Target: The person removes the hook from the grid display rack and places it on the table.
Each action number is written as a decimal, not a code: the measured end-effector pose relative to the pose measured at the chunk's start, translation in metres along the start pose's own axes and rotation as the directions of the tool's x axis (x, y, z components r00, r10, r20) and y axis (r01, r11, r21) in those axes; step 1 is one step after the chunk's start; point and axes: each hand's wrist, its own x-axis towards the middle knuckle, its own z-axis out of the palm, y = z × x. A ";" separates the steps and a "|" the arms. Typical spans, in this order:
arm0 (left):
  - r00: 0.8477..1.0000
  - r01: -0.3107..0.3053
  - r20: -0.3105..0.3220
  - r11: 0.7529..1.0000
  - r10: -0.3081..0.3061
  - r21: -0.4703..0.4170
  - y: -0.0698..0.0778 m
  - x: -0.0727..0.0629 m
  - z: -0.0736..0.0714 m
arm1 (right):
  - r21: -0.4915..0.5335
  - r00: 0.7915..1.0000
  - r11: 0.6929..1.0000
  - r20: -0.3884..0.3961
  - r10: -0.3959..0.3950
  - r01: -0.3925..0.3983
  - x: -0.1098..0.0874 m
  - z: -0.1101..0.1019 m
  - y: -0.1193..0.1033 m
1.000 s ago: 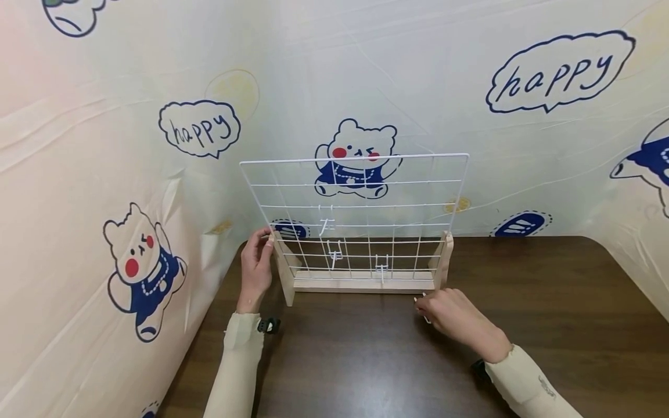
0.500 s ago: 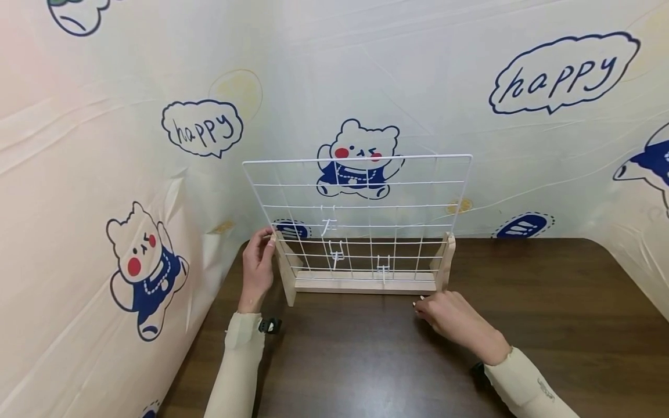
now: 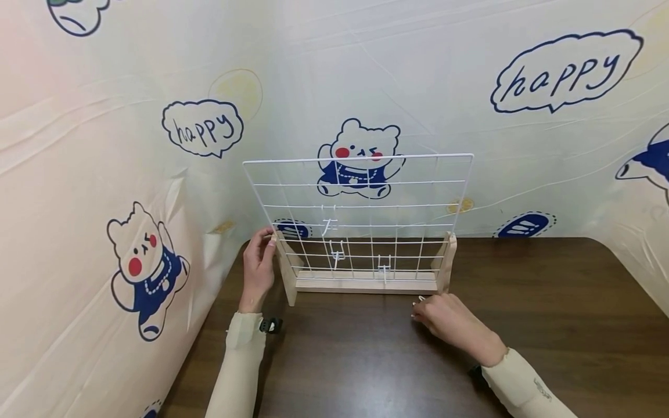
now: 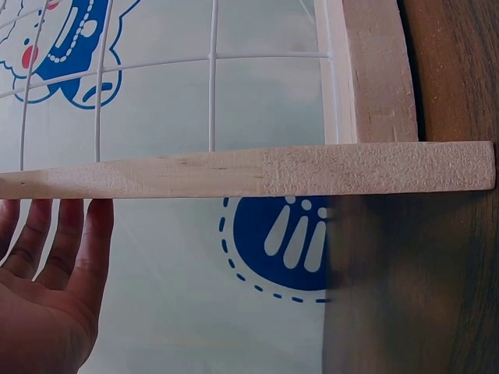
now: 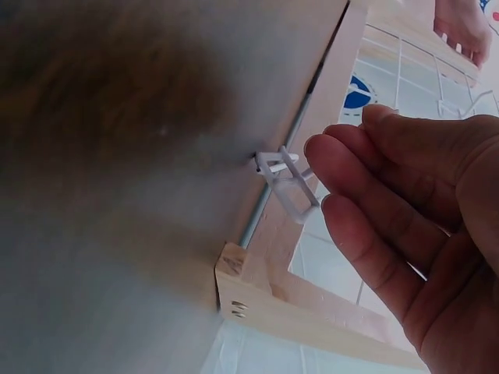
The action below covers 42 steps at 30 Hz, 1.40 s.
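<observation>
A white wire grid rack [image 3: 366, 242] stands in a pale wooden stand [image 3: 366, 284]. My left hand [image 3: 258, 264] is at the stand's left side panel [image 3: 286, 270]; in the left wrist view the fingertips [image 4: 92, 214] touch its outer face, fingers fairly straight. By the lower right corner of the stand, my right hand [image 3: 452, 319] pinches a small white wire hook [image 5: 290, 185] with its fingertips. The hook sticks out past them over the tabletop, partly hidden by the hand in the head view. Three similar hooks hang on the grid, one of them low in the middle [image 3: 384, 269].
The dark wooden table [image 3: 345, 360] extends in front of the stand and to its right. A pale cloth [image 3: 428, 87] with cartoon bears and "happy" bubbles hangs behind and along the left. Each wrist wears a dark band, the left one [image 3: 270, 325] showing better.
My right hand has shifted very slightly and turned the hook a little between its fingers. The left hand stays against the stand. The whole view has drifted slightly.
</observation>
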 end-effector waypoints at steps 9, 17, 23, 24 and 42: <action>1.000 -0.011 -0.005 1.000 0.011 -0.005 -0.001 0.001 0.000 | 0.005 1.000 1.000 0.007 -0.009 0.009 0.000 0.002 -0.001; 1.000 -0.011 -0.002 1.000 0.011 0.000 -0.001 0.000 0.000 | 0.014 1.000 1.000 0.014 -0.023 0.022 -0.001 0.004 -0.002; 1.000 -0.002 -0.005 1.000 0.002 0.001 -0.002 0.000 0.000 | 0.012 0.999 0.999 0.007 -0.034 0.034 -0.001 0.004 -0.004; 1.000 -0.002 -0.004 1.000 0.002 0.003 -0.002 0.000 0.000 | 0.009 0.999 0.999 0.004 -0.037 0.037 -0.001 0.004 -0.004; 1.000 -0.006 -0.002 1.000 0.006 0.000 -0.001 0.000 0.001 | 0.009 0.998 0.998 0.003 -0.059 0.059 -0.001 0.003 -0.007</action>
